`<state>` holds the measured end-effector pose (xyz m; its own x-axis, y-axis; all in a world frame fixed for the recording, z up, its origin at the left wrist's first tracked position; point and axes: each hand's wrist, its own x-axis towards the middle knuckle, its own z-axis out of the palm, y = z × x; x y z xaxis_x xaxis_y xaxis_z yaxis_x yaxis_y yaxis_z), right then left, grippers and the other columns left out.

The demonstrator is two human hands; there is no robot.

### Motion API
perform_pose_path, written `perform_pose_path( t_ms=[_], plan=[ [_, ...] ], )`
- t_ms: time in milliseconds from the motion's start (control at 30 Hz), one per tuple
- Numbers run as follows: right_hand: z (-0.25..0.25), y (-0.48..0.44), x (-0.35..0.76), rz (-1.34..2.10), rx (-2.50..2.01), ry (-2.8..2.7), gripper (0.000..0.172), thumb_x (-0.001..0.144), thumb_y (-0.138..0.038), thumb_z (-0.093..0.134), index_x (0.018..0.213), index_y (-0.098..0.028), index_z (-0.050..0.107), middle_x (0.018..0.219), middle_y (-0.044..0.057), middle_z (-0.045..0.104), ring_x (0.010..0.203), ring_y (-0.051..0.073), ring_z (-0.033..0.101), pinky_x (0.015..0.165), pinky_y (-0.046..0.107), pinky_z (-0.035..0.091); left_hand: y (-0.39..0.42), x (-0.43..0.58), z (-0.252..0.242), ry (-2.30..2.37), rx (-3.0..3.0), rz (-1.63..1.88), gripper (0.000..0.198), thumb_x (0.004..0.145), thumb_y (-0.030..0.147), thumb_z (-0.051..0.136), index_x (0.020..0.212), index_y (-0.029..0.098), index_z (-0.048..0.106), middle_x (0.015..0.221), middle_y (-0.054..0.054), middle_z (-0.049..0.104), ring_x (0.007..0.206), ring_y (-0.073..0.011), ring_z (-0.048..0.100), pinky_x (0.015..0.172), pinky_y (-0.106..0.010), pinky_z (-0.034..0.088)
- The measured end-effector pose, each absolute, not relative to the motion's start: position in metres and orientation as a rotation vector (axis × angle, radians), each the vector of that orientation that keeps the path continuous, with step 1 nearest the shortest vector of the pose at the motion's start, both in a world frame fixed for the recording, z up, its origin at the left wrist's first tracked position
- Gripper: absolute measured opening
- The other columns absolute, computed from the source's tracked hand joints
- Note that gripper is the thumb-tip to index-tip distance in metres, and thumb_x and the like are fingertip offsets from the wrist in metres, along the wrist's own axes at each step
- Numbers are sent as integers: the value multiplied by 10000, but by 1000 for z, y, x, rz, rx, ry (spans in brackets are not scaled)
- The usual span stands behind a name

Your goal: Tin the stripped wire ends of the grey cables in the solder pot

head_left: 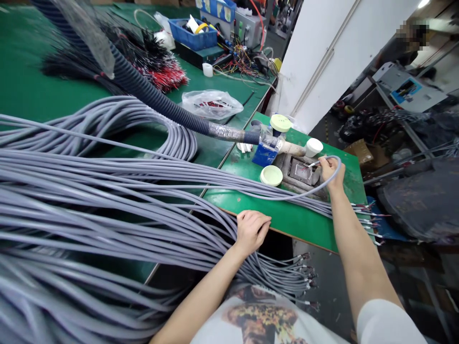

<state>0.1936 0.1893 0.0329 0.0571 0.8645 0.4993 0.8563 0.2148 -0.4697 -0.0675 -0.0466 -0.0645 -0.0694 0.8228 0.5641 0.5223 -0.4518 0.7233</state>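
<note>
My right hand [332, 176] is closed on a grey cable [311, 193], which bends in a loop around it. The cable's stripped end, with thin reddish wires, points down over the square opening of a solder pot [303, 172]. At the front edge of the green board, my left hand [252, 230] has its fingers curled in beside a bundle of grey cables [215, 239]; whatever they hold is hidden. More stripped cable ends [371, 222] lie under my right forearm. Other cable ends [308, 277] hang below the board.
A ribbed hose [161, 102] crosses the bench, its nozzle above the pot. Around the pot stand a pale green dish [271, 176], a blue box [265, 152] and a white cup [313, 146]. Coiled grey cables [143, 119] cover the left. A white pillar [322, 52] rises behind.
</note>
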Motion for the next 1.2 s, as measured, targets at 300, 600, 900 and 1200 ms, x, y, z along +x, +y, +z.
perform_pose_path(
  t_ms=[300,600,900,1200],
  plan=[
    [37,186,182,48,-1639,-1809,310,827,-370,487,727,-161,693,746,82,722,788,250,656,718,330,476,-46,-67,-66,1469,1916,1522,128,843,182,597,936,243,659,857,2,717,892,-155,623,903,-374,303],
    [98,75,149,17,-1326,-1817,228,867,-347,531,941,-225,708,943,62,722,864,229,665,800,373,510,-53,-75,-48,1321,1682,1541,86,825,254,619,818,223,699,725,-11,697,759,-165,617,869,-397,361],
    [63,-77,133,162,-748,-2274,550,783,-123,655,1290,-314,557,1130,61,697,1070,285,610,830,508,520,-74,-47,3,736,756,1337,216,801,367,660,851,184,763,895,-73,729,728,-150,613,694,-282,473],
    [27,-109,145,305,-772,-2213,552,798,-119,631,1308,-308,538,1158,84,682,1112,305,598,817,538,536,-90,-37,2,675,621,1287,171,735,341,731,687,179,761,875,-64,730,808,-171,624,766,-290,489]
  ],
)
